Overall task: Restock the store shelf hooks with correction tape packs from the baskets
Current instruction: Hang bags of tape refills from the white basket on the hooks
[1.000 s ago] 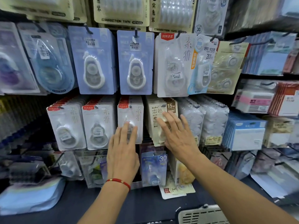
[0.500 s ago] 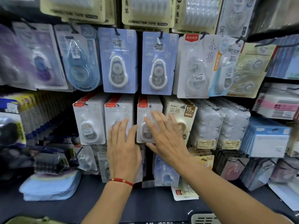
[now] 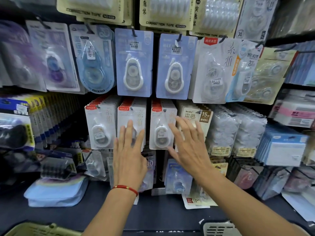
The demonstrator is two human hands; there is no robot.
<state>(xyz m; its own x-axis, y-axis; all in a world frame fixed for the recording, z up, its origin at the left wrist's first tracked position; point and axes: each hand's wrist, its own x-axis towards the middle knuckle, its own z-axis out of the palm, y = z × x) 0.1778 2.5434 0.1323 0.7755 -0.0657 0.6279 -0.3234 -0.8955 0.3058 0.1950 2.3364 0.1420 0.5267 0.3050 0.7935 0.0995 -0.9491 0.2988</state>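
1. Left hand [image 3: 129, 155], fingers straight, presses flat on the middle white red-topped correction tape packs [image 3: 132, 123] at frame centre, likely squaring that hook's row.
2. Right hand [image 3: 187, 147], spread flat and empty, steadies the neighbouring white pack [image 3: 161, 128].
3. Grey slotted basket [image 3: 219, 229] sits at the bottom edge.

This was a shop that sold school and desk things. A wall of hooks [image 3: 133, 33] held many correction tape packs [image 3: 134, 63], each with a small price sticker [image 3: 134, 46]. Just below the two blue packs hung thick rows of the same white packs [image 3: 100, 126], one behind another. Right of those rows were clear bags of tape refills [image 3: 223, 132]. Below them, a grey shopping basket [image 3: 219, 228] stood at the bottom edge.
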